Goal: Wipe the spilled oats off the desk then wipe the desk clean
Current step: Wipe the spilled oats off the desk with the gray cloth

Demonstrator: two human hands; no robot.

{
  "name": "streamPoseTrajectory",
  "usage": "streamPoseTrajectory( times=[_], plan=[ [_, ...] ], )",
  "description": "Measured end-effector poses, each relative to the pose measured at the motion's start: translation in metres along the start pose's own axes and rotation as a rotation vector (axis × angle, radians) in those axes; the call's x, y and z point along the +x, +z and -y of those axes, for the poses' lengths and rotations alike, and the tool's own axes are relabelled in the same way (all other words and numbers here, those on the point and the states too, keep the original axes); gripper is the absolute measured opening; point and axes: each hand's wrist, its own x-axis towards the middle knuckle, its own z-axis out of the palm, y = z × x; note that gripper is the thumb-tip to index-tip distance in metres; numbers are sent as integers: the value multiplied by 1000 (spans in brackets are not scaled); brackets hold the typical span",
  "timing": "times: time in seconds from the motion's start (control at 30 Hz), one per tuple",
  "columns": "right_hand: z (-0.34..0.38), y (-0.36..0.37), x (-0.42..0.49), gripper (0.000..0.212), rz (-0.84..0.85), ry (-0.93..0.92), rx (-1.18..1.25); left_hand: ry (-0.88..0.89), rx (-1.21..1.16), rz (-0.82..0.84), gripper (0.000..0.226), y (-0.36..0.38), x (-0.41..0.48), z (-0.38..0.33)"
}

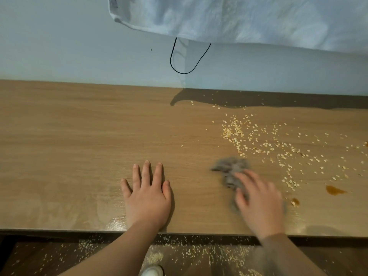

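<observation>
Left hand [148, 196] lies flat on the desk [79, 136], fingers spread. Right hand [258, 204], blurred, presses a grey cloth [231, 168] beside the oats [278, 148] scattered right. Risk: a sweep through the brown stain [334, 190] smears it, or flings oats onto the littered floor [199, 253].

The right hand [258, 204] is smeared by motion blur; a dark shadow is cast along the worktop's [79, 136] far right edge.
</observation>
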Motion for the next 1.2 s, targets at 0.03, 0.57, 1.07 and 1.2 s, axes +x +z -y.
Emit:
streamPoseTrajectory(
  times=[0.03, 0.57, 1.07, 1.2],
  plan=[
    [-14, -5, 3, 42, 19, 123, -9, 2, 1, -1, 55, 0, 0, -1],
    [9, -2, 13, 41, 22, 233, 86, 13, -3, -19, 72, 2, 3, 1],
    [55, 5, 18, 39, 42, 256, 128, 197, 69, -51, 70, -17, 40, 44],
    [104, 10, 6, 36, 22, -184, 185, 150, 59, -38, 80, -10, 48, 45]
  ],
)
